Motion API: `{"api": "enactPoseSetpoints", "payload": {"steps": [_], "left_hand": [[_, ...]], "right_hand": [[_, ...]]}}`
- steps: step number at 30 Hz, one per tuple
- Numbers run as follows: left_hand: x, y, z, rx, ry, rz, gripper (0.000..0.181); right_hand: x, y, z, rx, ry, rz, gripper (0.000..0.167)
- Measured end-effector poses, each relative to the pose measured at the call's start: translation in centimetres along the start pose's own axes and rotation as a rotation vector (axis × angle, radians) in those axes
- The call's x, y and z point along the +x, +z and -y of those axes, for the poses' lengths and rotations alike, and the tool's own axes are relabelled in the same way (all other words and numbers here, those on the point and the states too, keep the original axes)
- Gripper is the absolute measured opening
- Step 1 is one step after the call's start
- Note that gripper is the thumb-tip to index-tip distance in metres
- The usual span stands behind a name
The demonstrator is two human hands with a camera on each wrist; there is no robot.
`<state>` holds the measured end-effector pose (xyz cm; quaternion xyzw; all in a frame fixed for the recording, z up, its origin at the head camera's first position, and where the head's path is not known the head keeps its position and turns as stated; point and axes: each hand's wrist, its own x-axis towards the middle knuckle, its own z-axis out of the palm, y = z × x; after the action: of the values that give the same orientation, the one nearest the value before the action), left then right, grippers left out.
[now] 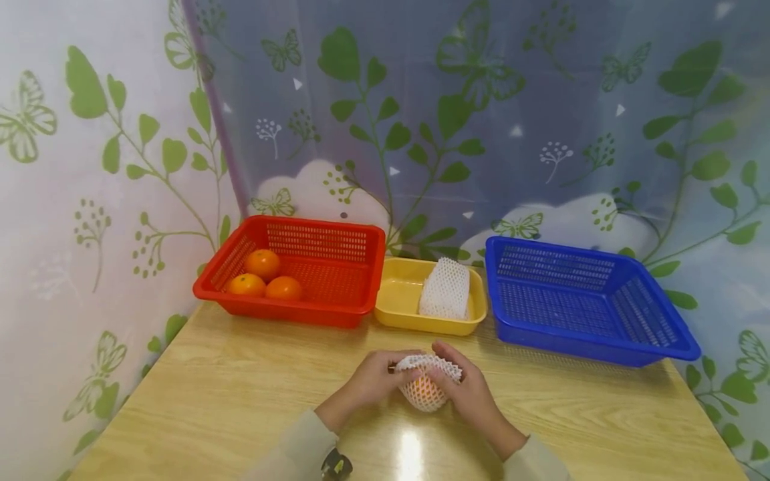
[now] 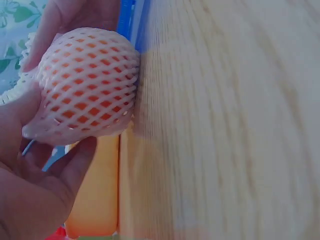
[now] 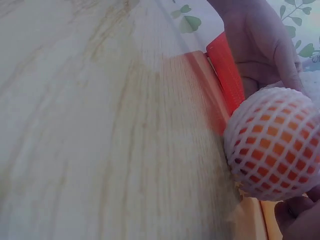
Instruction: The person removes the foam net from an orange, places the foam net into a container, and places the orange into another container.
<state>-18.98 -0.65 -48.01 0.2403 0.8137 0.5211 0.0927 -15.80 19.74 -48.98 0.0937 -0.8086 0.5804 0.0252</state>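
Just above the front middle of the table, both hands hold an orange in a white foam net [image 1: 426, 395]. My left hand [image 1: 374, 379] grips its left side and my right hand [image 1: 475, 394] its right, with both thumbs on the near side at the net's upper edge. Close up in the left wrist view, orange skin shows through the mesh of the netted orange [image 2: 90, 82], and the left hand's fingers [image 2: 75, 165] curl beneath it. From the right wrist view, the netted orange [image 3: 275, 145] sits between the two hands, with most of the right hand [image 3: 306, 220] cut off.
Three bare oranges [image 1: 263, 265] lie at the left of a red basket [image 1: 289, 312]. Beside it, a yellow tray [image 1: 427, 325] contains white foam nets [image 1: 446, 290]. A blue basket [image 1: 577, 337] stands at the right. A patterned curtain [image 1: 421, 133] hangs behind the wooden table [image 1: 240, 387].
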Motion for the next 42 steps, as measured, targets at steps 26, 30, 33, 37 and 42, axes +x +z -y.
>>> {"api": "enactPoseSetpoints", "payload": {"steps": [26, 30, 33, 37, 42], "left_hand": [[0.2, -0.4, -0.1, -0.066, -0.072, 0.058, 0.047], [0.1, -0.2, -0.5, -0.067, -0.073, 0.085, 0.052], [0.0, 0.1, -0.8, -0.064, -0.058, 0.092, 0.053], [0.0, 0.4, -1.1, -0.052, -0.035, 0.092, 0.051], [0.1, 0.7, -1.2, -0.037, -0.038, 0.080, 0.045]], "right_hand": [[-0.4, 0.0, -0.1, 0.116, 0.052, 0.034, 0.039], [-0.1, 0.0, 0.0, 0.083, 0.022, -0.017, 0.028], [0.1, 0.0, 0.2, 0.059, -0.007, -0.061, 0.021], [0.4, 0.0, 0.6, 0.047, -0.003, -0.087, 0.018], [0.3, -0.1, 0.7, 0.060, 0.028, -0.073, 0.017]]}}
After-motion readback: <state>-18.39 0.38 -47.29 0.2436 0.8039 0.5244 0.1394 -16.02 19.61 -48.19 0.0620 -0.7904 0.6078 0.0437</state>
